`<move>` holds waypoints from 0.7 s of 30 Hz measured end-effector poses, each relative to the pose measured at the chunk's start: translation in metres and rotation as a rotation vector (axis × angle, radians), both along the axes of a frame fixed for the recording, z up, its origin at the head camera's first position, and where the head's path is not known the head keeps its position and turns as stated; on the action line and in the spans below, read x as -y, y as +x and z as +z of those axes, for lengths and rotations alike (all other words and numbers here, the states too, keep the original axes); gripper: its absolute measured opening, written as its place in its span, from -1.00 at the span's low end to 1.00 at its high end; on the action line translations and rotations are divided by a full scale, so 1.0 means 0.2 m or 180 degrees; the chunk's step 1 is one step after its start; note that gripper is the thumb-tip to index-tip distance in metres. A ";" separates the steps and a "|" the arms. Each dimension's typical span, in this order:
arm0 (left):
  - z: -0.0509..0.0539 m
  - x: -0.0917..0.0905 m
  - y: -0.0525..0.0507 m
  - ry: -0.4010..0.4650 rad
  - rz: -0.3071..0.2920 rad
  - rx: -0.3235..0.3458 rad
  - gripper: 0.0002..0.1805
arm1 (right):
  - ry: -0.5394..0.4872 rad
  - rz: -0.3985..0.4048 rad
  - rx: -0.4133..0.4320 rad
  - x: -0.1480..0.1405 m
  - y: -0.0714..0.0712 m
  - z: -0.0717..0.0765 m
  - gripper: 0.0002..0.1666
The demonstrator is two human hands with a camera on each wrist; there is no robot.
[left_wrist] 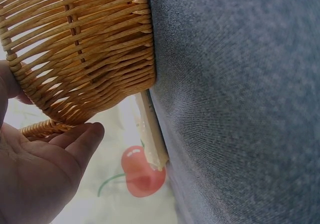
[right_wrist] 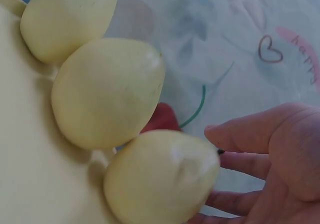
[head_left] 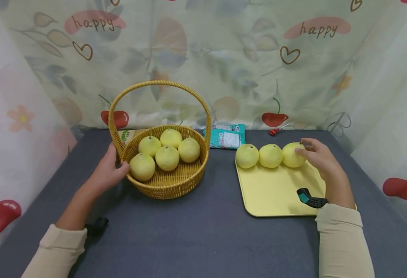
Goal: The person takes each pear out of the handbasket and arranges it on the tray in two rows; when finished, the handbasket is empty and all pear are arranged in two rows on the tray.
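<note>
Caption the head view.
Left hand grips a round golden wicker basket of five round pale-yellow fruits; right hand at the rightmost of three more on a rectangular yellow tray.

- Wicker basket (head_left: 166,189), arched handle (head_left: 161,82); five pale-yellow fruits (head_left: 167,158) inside.
- Left grip (head_left: 111,168): bare hand, holding basket beside handle's base.
- Yellow tray (head_left: 276,193); three matching fruits (head_left: 271,156) in a row along its far edge.
- Right grip (head_left: 319,158): bare hand, at the tray's rightmost fruit (head_left: 292,155).
- Teal packet (head_left: 224,137), red lollipop (head_left: 273,132), on dark counter (head_left: 203,239).
</note>
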State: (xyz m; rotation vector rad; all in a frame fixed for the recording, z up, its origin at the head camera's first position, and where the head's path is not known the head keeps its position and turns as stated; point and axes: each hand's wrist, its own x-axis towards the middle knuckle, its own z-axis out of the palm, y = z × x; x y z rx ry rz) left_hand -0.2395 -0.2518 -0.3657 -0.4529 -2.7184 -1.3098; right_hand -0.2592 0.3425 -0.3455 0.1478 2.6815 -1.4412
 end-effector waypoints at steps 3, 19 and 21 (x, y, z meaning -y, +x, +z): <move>0.00 0.00 0.00 -0.0019 0.0003 -0.0014 -0.16 | 0.0176 -0.0037 -0.0215 0.03 0.01 0.05 -0.13; -0.01 0.00 0.00 0.0028 -0.0017 -0.0005 -0.15 | 0.0528 0.1071 -0.1020 0.42 0.11 0.28 -0.42; -0.01 0.01 0.00 0.0031 -0.0016 -0.0007 -0.15 | 0.0632 0.1241 -0.0978 0.50 0.11 0.28 -0.46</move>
